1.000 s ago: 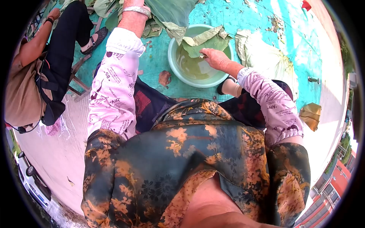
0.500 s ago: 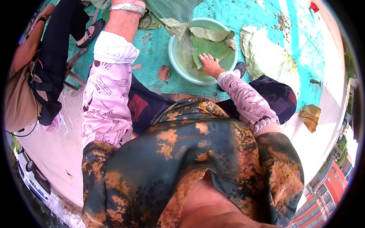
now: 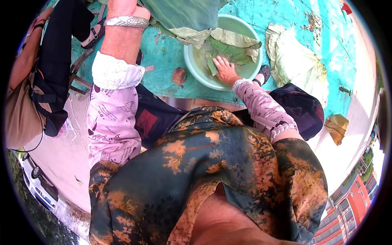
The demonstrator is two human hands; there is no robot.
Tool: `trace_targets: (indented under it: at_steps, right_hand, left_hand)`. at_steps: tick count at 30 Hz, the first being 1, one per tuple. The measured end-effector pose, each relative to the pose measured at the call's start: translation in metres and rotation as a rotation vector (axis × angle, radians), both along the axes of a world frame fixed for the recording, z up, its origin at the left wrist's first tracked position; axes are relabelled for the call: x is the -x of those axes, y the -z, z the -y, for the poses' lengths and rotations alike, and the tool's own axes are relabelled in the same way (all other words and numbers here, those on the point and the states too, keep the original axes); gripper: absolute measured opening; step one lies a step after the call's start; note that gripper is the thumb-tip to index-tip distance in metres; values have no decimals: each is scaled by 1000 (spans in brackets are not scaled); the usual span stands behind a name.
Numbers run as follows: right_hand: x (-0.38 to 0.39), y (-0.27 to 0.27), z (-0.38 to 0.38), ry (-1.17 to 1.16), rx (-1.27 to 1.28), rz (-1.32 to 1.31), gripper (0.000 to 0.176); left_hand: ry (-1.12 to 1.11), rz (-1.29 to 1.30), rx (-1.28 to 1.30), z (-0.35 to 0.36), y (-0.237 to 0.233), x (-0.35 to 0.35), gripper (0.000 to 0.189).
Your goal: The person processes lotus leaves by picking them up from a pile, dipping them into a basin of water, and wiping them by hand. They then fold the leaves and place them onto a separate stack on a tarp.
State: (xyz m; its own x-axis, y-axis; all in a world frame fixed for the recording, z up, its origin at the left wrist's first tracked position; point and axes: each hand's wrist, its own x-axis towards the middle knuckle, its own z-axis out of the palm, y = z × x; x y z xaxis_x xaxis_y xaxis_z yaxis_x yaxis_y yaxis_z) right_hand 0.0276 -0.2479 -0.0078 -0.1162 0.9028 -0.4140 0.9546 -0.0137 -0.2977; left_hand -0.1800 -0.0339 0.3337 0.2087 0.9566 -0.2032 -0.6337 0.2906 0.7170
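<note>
My right hand (image 3: 225, 70) lies on a green lotus leaf (image 3: 232, 53) inside a pale green basin (image 3: 190, 67), its fingers stretched out over the leaf. The leaf's pale, curled edge rises toward the basin's far side, and its lower part sits in water. At the top edge of the view is my left hand (image 3: 124, 7), with a silver bracelet at the wrist; its fingers are out of the picture. Beside it a large lotus leaf (image 3: 183, 14) spreads out, its wrinkled pale edge hanging over the basin's left rim.
A pale, crumpled leaf (image 3: 292, 59) lies on the turquoise ground sheet (image 3: 163, 79) to the right of the basin. Brown leaf scraps (image 3: 179, 76) dot the sheet. Another person (image 3: 53, 61) sits at the left. A folded brown piece (image 3: 337, 128) rests at the right.
The leaf in the basin is lower and wetter under my right hand. My left forearm has shifted slightly left, and the large leaf beside it reaches further right.
</note>
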Motion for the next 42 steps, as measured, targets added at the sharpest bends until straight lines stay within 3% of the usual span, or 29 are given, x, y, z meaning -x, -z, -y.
trace_targets:
  at_steps: [8,11,14,15,18,19,20,23,29,34,37,40,42]
  right_hand:
    - [-2,-2,-11,45,114,-59,56]
    - [-11,48,-21,98,-59,-490,48]
    - [16,-35,-35,363,245,-637,43]
    - [17,0,-33,334,88,-813,44]
    - [4,10,-52,411,309,-833,43]
    - [19,-57,-56,565,287,-842,40]
    - [15,-72,-63,617,294,-904,40]
    - [-9,-83,-75,783,339,-1133,35]
    - [-69,-111,-71,866,209,-1573,31]
    - [-128,-36,-48,1394,-100,-1034,34]
    - [-140,18,-36,1293,-211,-617,33]
    - [-120,32,-32,917,-469,-209,27]
    - [-110,37,-30,902,-459,-193,25]
  left_hand:
    - [-16,17,-1,-8,9,6,27]
    - [-39,6,35,-5,7,0,28]
    - [-20,25,-86,-5,16,-2,28]
    - [14,53,2,-16,22,2,27]
    - [7,79,20,-20,32,-2,28]
    - [30,96,17,-25,38,-1,28]
    - [33,109,11,-25,40,-2,28]
    - [36,130,5,-27,45,-5,28]
    - [33,111,5,-31,49,-10,27]
    - [66,120,-51,-35,50,-11,28]
    - [118,144,-63,-30,44,-9,29]
    - [107,145,-56,-28,39,-9,30]
    - [116,142,-54,-26,36,-13,30]
